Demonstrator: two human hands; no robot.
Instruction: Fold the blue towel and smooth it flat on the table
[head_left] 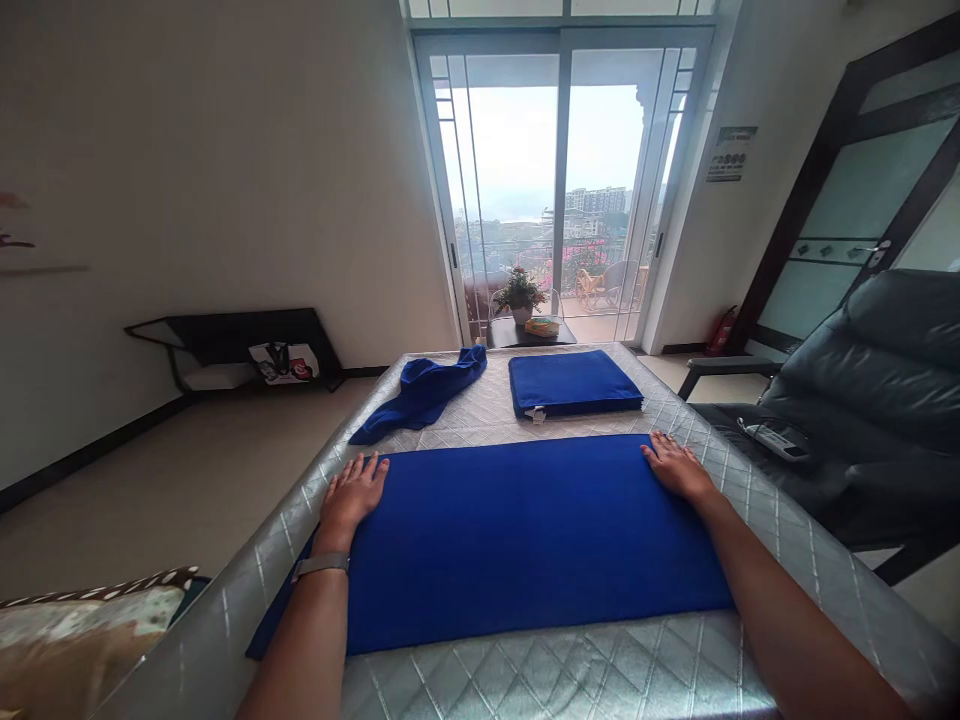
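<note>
A blue cloth (517,540) lies spread flat across the quilted silver mattress (570,665) in front of me. My left hand (354,492) rests flat on its far left corner, fingers stretched out. On the far right corner lies my right hand (676,466), also flat with the fingers extended. Beyond the spread cloth, on the right, sits a neat stack of folded blue cloth (574,380) with a small white tag at its front edge. A crumpled blue cloth (427,392) lies to the left of that stack.
At the mattress's far end, a small table (499,333) bears a potted plant (520,297) and a tissue pack (541,327), before a sliding glass door. A dark armchair (862,390) stands close on the right. A black rack (225,345) with a bag is by the left wall.
</note>
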